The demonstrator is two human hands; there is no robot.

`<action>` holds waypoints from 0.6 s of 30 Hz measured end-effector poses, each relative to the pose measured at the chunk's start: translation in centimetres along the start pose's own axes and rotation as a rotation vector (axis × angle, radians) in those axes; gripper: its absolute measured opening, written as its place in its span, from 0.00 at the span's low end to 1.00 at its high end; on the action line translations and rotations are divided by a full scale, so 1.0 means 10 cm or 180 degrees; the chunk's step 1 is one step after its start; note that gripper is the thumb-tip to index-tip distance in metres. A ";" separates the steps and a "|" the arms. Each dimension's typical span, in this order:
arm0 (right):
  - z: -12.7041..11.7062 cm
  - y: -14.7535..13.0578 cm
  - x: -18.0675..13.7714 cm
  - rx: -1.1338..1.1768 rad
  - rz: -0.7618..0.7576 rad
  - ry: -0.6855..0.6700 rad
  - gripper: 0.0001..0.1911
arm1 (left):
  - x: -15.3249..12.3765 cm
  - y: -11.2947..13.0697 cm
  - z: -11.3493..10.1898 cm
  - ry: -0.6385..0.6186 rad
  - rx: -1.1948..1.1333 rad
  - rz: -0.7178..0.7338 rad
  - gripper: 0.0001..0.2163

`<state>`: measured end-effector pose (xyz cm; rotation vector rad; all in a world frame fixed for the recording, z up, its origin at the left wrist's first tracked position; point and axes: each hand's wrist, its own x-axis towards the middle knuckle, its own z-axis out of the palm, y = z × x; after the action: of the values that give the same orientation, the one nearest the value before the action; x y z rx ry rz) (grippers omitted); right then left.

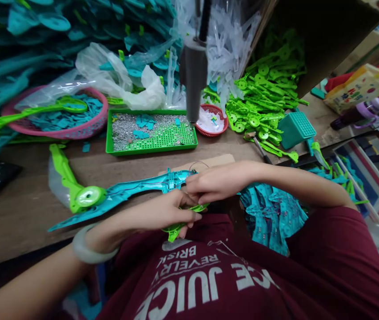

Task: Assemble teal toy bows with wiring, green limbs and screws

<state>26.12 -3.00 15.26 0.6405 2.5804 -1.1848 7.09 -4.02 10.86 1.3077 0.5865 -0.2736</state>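
A long teal plastic toy bow [129,190] lies across the wooden table's front edge, with a green wheel piece [89,196] at its left part. My left hand [165,213], a pale bangle on its wrist, is closed around a small green plastic part [176,229] just below the bow's middle. My right hand [216,183] is closed in a pinch at the bow's middle section, fingers touching the left hand's fingers. A thin wire loops above the right hand.
A green tray [151,146] of small screws and teal bits sits behind the bow, a small red basket [211,126] and a hanging grey tool [193,75] beside it. Pink basket [76,131] at left, piles of green parts [262,98] at right, teal parts [269,218] by my lap.
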 end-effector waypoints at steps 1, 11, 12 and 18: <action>0.01 -0.01 0.00 0.0025 0.0006 -0.0007 0.06 | 0.01 -0.01 0.00 -0.0013 -0.0005 0.0005 0.15; 0.06 -0.02 0.03 0.0018 0.0055 -0.0135 0.08 | 0.11 -0.10 0.02 -0.0046 -0.0045 0.0164 0.15; 0.05 -0.02 0.03 0.0031 0.0070 -0.0133 0.08 | 0.11 -0.10 0.03 -0.0027 -0.0073 0.0168 0.15; 0.05 0.00 0.00 0.0161 0.0083 -0.0224 0.08 | 0.14 -0.11 0.09 0.0005 -0.0184 0.0193 0.15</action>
<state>26.10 -3.35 14.95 0.6293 2.4842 -1.2450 7.93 -4.98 9.36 1.2676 0.5513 -0.2045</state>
